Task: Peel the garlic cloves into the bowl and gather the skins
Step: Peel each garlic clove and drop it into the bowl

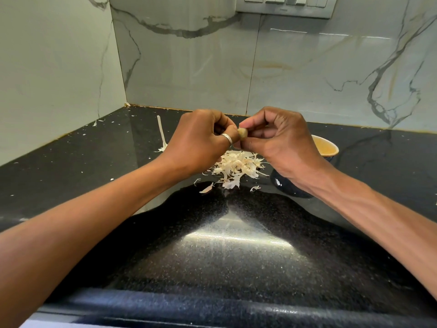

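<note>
Pinching one garlic clove [242,133] between my left hand [201,143] and right hand [281,143], above the skins [236,168]; bowl [326,147] right.

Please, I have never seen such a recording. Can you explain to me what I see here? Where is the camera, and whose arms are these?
There is no machine here. The two arms belong to a person, and this one picture comes from a camera worn on that person's head, looking forward and down. So you see the hands almost as the person sees them.

The left hand and the right hand pinch one garlic clove between their fingers, above a black counter. Under the hands lies a heap of pale skins, with loose flakes around it. Behind the right hand stands a bowl, dark outside and yellowish inside; what it holds is hidden. Left of the hands lies a thin pale stalk.
</note>
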Motion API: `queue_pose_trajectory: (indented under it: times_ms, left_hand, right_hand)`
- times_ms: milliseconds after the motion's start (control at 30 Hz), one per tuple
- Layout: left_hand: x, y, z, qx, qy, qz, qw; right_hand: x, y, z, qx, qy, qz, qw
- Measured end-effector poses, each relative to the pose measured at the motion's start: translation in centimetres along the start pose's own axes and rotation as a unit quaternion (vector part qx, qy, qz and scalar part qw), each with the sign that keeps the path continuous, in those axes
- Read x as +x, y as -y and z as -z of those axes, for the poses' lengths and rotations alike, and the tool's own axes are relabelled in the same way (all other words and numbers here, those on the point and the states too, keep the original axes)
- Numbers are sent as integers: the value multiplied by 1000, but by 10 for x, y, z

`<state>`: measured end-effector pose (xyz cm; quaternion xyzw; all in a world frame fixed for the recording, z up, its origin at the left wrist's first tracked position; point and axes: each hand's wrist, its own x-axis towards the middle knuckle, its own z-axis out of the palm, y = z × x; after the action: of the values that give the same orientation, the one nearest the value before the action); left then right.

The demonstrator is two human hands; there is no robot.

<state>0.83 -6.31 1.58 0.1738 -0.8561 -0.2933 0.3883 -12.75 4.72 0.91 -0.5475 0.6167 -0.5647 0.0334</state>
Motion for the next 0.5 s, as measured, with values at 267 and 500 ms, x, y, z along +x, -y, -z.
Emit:
queue_pose_trajectory:
  times_ms: [267,500]
  left_hand:
    - [5,5,4,-16,-7,32,999]
    - [7,9,6,8,-39,20,999]
  right_hand:
    - [-2,3,6,114,17,-36,993]
    - [-1,3,7,132,23,-33,990]
